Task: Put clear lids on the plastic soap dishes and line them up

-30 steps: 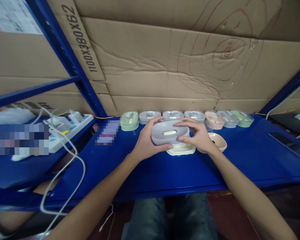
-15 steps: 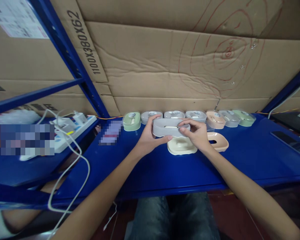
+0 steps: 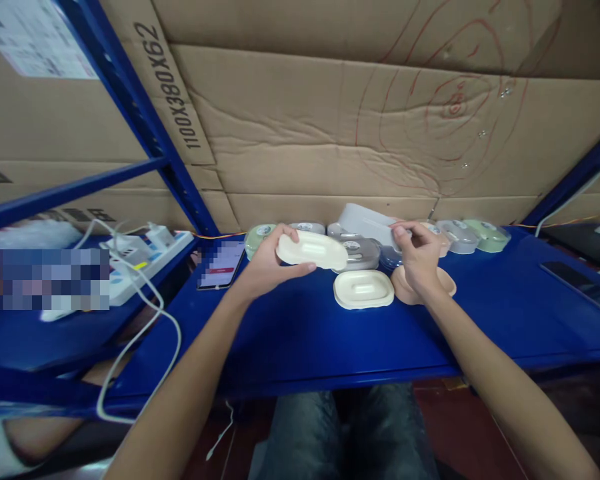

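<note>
My left hand is closed on the end of a cream oval soap dish, held tilted above the table. Between the thumb and fingers of my right hand is a pale translucent lid, raised and slanted over the back row. Below them a second cream soap dish lies on the blue table. Beside it, a peach soap dish is partly covered by my right hand. Just behind stands a grey soap box with a clear lid and a round label.
Along the cardboard wall runs a row of lidded soap boxes, among them a green box. A phone lies on the left, another phone on the right. A power strip with a white cable stands beyond the blue post.
The translucent lid and the cream dish, held together before, are now apart. My left hand has moved left with the dish; my right hand has moved right and tilted the lid up.
</note>
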A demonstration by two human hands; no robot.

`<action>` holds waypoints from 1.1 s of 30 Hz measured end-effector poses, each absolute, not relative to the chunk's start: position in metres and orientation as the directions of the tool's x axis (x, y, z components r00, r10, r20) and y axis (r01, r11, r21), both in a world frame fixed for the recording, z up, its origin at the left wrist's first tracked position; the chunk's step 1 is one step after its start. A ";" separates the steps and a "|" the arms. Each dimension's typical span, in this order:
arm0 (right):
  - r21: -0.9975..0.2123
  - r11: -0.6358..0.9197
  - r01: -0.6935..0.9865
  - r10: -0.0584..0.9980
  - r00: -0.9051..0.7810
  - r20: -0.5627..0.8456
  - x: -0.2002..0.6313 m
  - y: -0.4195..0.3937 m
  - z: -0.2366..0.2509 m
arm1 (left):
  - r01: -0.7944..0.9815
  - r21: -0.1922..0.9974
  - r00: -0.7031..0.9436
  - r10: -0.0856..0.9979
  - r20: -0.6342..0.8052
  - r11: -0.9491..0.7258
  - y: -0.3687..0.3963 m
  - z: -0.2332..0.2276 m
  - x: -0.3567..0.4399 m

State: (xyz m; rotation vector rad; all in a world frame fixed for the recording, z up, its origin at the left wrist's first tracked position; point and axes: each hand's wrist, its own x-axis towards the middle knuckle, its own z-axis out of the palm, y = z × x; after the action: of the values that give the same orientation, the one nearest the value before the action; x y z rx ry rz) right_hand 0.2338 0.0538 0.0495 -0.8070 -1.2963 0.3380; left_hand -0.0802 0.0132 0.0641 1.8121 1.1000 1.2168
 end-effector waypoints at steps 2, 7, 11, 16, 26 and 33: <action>-0.690 0.689 0.221 0.624 0.303 0.720 0.240 0.059 0.049 | 0.383 0.822 0.282 0.901 0.330 -0.421 0.014 0.071 -0.095; -0.687 0.673 0.275 0.603 0.334 0.725 0.248 0.065 0.047 | 0.593 0.663 0.475 0.863 0.172 -0.458 0.014 0.076 -0.107; -0.689 0.662 0.294 0.609 0.326 0.723 0.250 0.068 0.044 | 0.753 0.522 0.486 0.873 -0.030 -0.401 0.016 0.069 -0.108; -0.686 0.673 0.276 0.615 0.308 0.726 0.251 0.070 0.043 | 0.826 0.398 0.479 0.869 -0.122 -0.399 0.015 0.064 -0.105; -0.666 0.677 0.314 0.592 0.306 0.746 0.253 0.069 0.045 | 0.822 0.350 0.511 0.853 -0.105 -0.449 0.010 0.062 -0.087; -0.674 0.682 0.285 0.599 0.312 0.737 0.257 0.072 0.042 | 0.812 0.358 0.507 0.861 -0.040 -0.462 0.008 0.060 -0.083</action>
State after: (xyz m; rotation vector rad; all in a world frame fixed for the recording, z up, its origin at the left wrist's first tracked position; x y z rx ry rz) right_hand 0.2570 0.0724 0.0419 -0.8499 -1.2769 0.2442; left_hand -0.0831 0.0077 0.0600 2.4232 1.3964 0.2088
